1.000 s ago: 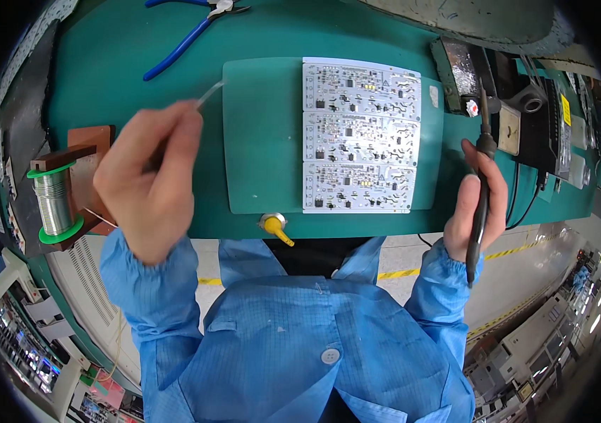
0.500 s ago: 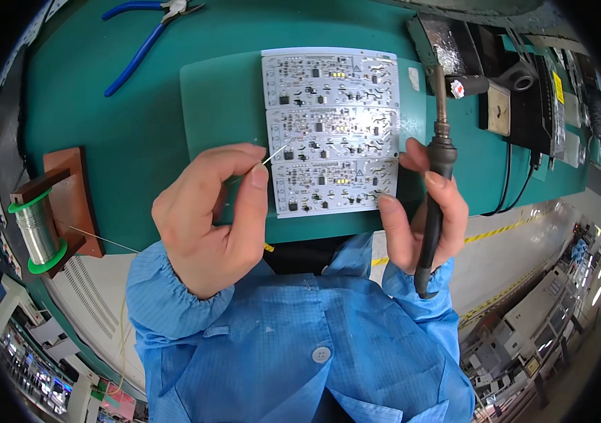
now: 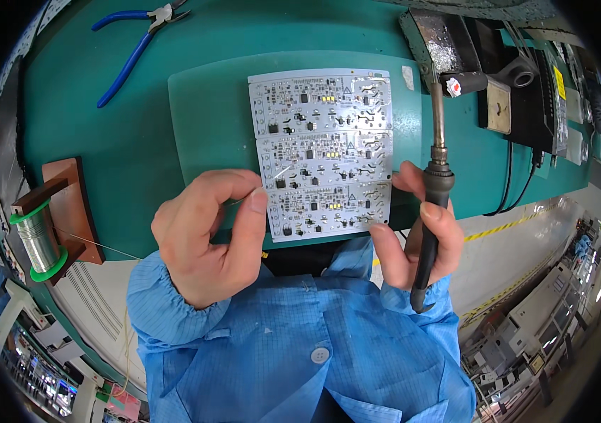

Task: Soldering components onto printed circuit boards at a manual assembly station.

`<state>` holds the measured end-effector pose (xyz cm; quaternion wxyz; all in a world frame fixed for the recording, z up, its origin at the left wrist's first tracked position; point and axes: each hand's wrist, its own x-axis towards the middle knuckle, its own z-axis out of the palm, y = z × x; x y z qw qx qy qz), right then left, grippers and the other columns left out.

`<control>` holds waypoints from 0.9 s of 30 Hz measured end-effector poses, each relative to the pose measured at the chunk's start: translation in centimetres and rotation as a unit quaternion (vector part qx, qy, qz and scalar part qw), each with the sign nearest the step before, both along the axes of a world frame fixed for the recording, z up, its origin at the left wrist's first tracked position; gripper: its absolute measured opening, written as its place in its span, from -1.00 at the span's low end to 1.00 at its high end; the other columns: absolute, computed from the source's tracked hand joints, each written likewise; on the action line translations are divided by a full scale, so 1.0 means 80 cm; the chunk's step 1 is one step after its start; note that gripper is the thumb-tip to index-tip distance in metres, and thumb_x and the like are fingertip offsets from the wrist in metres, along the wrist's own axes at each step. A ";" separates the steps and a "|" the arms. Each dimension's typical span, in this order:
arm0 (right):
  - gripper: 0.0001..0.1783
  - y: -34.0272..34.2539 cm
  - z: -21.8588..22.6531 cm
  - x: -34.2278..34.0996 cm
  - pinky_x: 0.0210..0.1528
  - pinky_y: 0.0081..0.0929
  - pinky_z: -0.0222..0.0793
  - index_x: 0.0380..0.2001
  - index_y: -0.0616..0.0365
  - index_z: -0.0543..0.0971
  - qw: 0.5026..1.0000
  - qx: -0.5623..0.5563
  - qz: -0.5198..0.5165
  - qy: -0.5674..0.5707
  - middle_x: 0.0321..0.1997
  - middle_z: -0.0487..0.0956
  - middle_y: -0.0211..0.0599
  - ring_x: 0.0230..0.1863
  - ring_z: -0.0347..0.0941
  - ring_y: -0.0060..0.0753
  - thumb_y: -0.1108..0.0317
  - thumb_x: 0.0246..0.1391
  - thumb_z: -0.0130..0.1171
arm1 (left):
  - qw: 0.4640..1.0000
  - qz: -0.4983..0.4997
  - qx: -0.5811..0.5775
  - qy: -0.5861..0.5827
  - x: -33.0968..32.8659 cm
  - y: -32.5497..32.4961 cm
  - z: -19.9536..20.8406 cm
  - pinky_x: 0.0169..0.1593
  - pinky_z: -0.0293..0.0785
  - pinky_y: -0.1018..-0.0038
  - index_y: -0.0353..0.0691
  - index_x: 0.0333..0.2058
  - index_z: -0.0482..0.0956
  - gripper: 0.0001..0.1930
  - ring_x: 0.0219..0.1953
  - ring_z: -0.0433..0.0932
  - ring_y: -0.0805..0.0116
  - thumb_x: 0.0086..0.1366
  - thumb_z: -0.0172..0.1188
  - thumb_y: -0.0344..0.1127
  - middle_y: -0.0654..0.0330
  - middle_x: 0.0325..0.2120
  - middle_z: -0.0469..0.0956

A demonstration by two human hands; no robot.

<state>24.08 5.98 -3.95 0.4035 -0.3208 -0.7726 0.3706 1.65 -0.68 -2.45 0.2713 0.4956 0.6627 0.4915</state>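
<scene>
A white circuit board panel (image 3: pixel 325 134) in three joined sections lies on a translucent green mat, dotted with small components. At its left edge, my left hand (image 3: pixel 209 233) is closed in a pinch on a thin solder wire (image 3: pixel 283 172), whose end reaches over the board. My right hand (image 3: pixel 427 236) grips a soldering iron (image 3: pixel 439 183) by its dark handle. The iron's metal shaft points away from me, beside the board rather than over it. Thumb and fingertips of that same hand are at the board's lower right edge.
Blue-handled cutters (image 3: pixel 138 53) lie at the far left. A solder spool (image 3: pixel 38 240) with green flanges sits on a brown stand (image 3: pixel 75 204) at left. At far right are a black soldering station (image 3: pixel 530 106) and a tip-cleaning pad (image 3: pixel 499 111). Cables hang over the table's edge.
The board has slid toward me and slightly left, with both hands moving nearer alongside it. The soldering iron has come nearer too, still in my right hand.
</scene>
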 end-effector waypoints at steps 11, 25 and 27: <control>-0.64 0.044 0.056 0.018 -0.04 -0.02 0.19 -0.21 0.21 0.44 0.998 0.025 -0.037 0.048 -0.64 0.48 -0.25 -0.43 0.32 -0.33 0.12 0.11 0.07 | 0.988 -0.080 0.070 0.114 0.015 0.055 0.015 -0.46 0.36 0.58 -0.33 -0.45 0.52 -0.83 -0.55 0.45 0.46 -0.07 0.22 -0.67 0.01 -0.21 0.47; -0.79 0.070 0.056 0.025 -0.12 -0.11 0.22 -0.44 0.23 0.52 0.997 -0.031 0.010 0.065 -0.71 0.44 -0.38 -0.59 0.28 -0.43 0.31 -0.08 0.22 | 0.985 -0.095 0.084 0.118 0.023 0.063 0.006 -0.49 0.37 0.59 -0.34 -0.49 0.52 -0.86 -0.59 0.45 0.47 -0.07 0.22 -0.67 0.04 -0.24 0.48; -0.79 0.073 0.057 0.027 -0.11 -0.12 0.22 -0.45 0.24 0.53 0.996 -0.061 0.020 0.067 -0.71 0.44 -0.38 -0.59 0.29 -0.44 0.30 -0.08 0.22 | 0.984 -0.099 0.076 0.127 0.022 0.063 0.008 -0.51 0.36 0.59 -0.35 -0.48 0.53 -0.86 -0.60 0.44 0.48 -0.07 0.23 -0.67 0.05 -0.24 0.48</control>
